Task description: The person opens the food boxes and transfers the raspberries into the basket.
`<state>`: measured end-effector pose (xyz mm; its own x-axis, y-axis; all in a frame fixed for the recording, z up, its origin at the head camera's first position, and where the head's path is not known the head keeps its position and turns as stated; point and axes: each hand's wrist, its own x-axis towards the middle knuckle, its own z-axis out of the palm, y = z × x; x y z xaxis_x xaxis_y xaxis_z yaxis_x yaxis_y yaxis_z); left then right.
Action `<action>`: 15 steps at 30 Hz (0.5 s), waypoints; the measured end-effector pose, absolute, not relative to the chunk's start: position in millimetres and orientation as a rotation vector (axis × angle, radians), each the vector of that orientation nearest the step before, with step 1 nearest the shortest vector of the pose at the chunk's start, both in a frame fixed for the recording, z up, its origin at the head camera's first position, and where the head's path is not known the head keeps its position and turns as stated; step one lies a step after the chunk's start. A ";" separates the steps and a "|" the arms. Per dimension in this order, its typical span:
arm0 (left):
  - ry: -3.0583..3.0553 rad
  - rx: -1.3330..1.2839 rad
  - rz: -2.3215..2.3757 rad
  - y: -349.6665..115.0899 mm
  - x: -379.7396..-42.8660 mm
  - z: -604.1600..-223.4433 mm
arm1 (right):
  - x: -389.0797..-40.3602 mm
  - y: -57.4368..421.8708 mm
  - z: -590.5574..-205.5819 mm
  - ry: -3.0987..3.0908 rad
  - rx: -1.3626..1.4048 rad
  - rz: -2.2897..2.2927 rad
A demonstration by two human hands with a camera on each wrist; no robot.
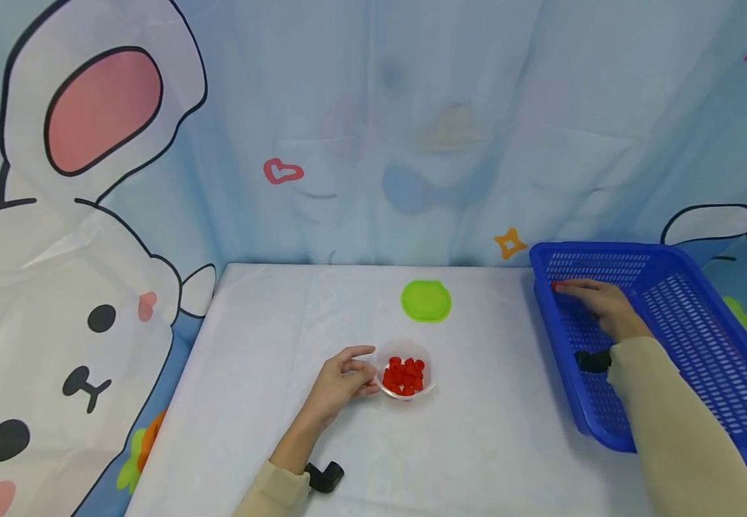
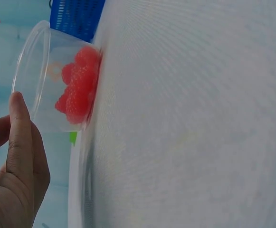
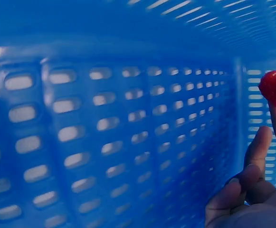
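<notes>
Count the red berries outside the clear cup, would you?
1: a red berry, pinched by the right hand inside the blue basket. Any others behind that hand would be hidden.

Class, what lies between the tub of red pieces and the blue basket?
In the head view, only bare white table lies between the tub and the basket.

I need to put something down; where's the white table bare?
Bare table lies left of the left hand, between the clear cup and blue basket, and in front of the cup. Crowded: left of the cup, at that hand; inside the basket's left wall, where the right hand pinches a red piece; behind the cup, at a green disc.
</notes>
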<state>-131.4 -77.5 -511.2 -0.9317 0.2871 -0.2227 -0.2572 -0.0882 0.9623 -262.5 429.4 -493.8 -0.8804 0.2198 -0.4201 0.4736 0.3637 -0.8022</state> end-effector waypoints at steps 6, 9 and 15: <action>1.829 0.044 2.082 -77.5 -131.4 -512.5 | -261.2 431.7 -500.6 2.354 0.602 -1.484; 1.831 0.045 2.077 -77.7 -131.4 -513.8 | -261.8 430.4 -503.5 2.365 0.571 -1.497; 1.825 0.028 2.077 -77.7 -132.7 -514.3 | -266.8 426.0 -506.4 2.408 0.587 -1.497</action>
<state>-132.7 -77.7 -514.3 -0.9297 0.2892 -0.2282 -0.2635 -0.0891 0.9605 -266.8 426.0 -506.4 -0.8889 0.2065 -0.4090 0.4581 0.3927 -0.7974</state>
